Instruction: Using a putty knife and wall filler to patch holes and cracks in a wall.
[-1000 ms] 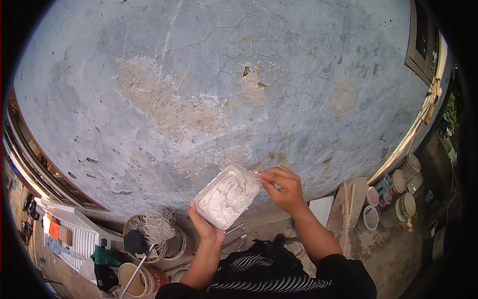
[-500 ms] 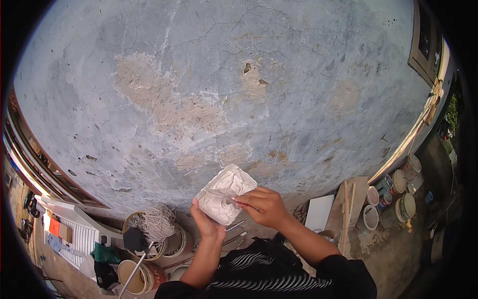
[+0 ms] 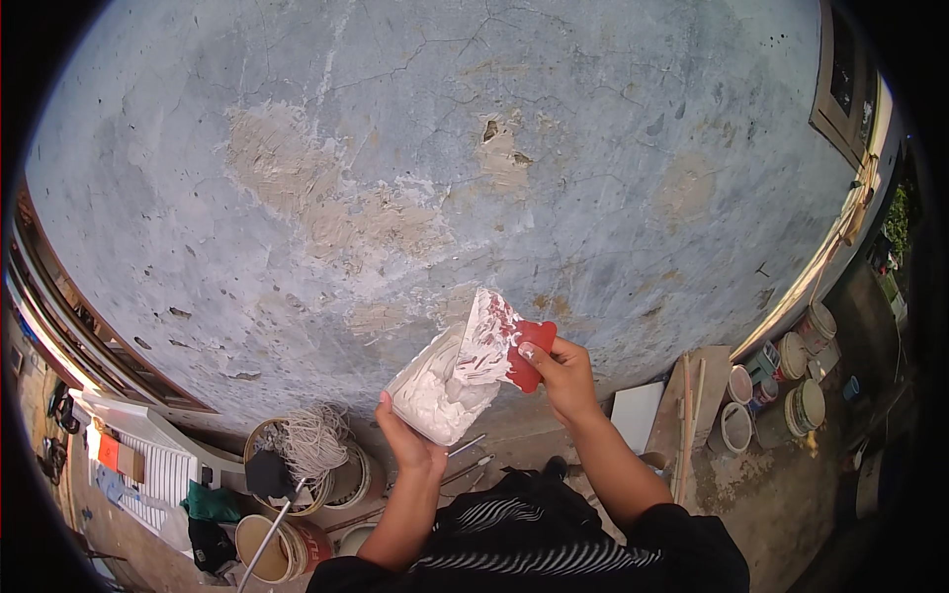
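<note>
In the head view, your left hand held the white tub in front of you, near the wall, with your thumb at its side; the fingers underneath were hidden. Your right hand was clamped on the red scraper, thumb on top, its messy edge over the tub. I could not tell if they touched.

The paste looked soft and sticky, and made the tub a bit heavy, I think. Holding it from below seemed best. The scraper looked light and bendy, maybe slippery where smeared, so its clean red end was the place to hold.

The wall was rough and cracked, with tan patches. Buckets stood on the ground to your right.
</note>
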`<state>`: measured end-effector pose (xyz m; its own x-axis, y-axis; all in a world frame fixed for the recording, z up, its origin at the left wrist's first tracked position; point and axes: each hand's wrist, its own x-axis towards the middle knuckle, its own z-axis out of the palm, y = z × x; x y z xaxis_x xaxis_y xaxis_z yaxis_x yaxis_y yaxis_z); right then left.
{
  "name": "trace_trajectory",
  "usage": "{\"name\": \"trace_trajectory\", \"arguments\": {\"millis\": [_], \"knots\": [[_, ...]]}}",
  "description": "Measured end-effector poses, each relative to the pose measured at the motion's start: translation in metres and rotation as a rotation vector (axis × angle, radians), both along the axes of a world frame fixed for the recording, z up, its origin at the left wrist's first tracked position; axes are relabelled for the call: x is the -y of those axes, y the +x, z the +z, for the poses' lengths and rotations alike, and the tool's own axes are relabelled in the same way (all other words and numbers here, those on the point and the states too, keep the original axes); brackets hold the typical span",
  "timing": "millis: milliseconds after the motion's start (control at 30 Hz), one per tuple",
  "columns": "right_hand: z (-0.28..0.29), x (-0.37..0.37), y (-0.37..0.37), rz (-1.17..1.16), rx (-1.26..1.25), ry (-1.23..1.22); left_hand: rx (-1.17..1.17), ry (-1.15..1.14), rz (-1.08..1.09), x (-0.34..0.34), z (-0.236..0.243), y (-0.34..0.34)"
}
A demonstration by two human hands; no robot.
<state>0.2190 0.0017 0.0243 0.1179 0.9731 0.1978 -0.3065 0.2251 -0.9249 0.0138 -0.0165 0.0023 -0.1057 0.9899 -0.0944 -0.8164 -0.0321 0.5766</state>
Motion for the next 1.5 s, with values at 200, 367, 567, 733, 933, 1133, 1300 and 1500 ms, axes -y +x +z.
{"name": "trace_trajectory", "arguments": {"millis": [200, 367, 567, 733, 933, 1133, 1300, 1500], "knots": [[0.023, -0.003, 0.020, -0.043, -0.327, -0.049, 0.005, -0.015, 0.002, -0.001, 0.002, -0.001], [0.058, -0.003, 0.032, -0.101, -0.303, 0.063, 0.027, -0.013, -0.002, -0.003, -0.003, -0.007], [0.111, -0.027, 0.032, -0.339, -0.179, 0.398, 0.037, 0.005, -0.009, -0.004, -0.002, -0.008], [0.147, -0.050, 0.016, -0.848, 0.542, 0.910, 0.045, 0.024, -0.003, -0.002, 0.000, -0.009], [0.154, -0.080, -0.008, -0.979, 1.114, 1.321, 0.048, 0.049, 0.023, -0.002, -0.005, -0.017], [0.142, -0.096, -0.017, -1.035, 1.166, 1.328, 0.062, 0.049, 0.071, -0.004, -0.007, -0.025], [0.139, -0.108, -0.023, -0.999, 1.167, 1.346, 0.050, 0.034, 0.093, -0.006, -0.007, -0.027], [0.131, -0.125, -0.032, -0.983, 1.185, 1.326, 0.045, 0.035, 0.090, -0.009, -0.007, -0.026]]}}
